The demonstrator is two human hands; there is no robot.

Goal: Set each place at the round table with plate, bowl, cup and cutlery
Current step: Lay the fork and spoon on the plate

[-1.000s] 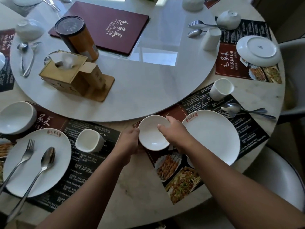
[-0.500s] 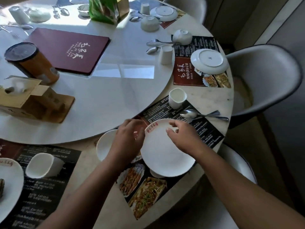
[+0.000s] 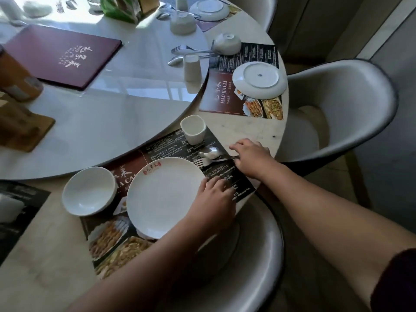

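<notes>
White plate [image 3: 164, 197], bowl [image 3: 90, 190] just left, cup [image 3: 193, 129] beyond, left hand [image 3: 213, 199] released, flat at plate's right rim, right hand [image 3: 249, 158] grasping fork [image 3: 202, 162] handle beside spoon [image 3: 210, 152].

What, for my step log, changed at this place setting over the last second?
Both hands let go of the bowl, now left of the plate, then shifted to the plate. The right hand moved on to pinch the handles of fork and spoon; the left hand rests at the plate's right rim. Cup, fork and spoon stayed put.
</notes>
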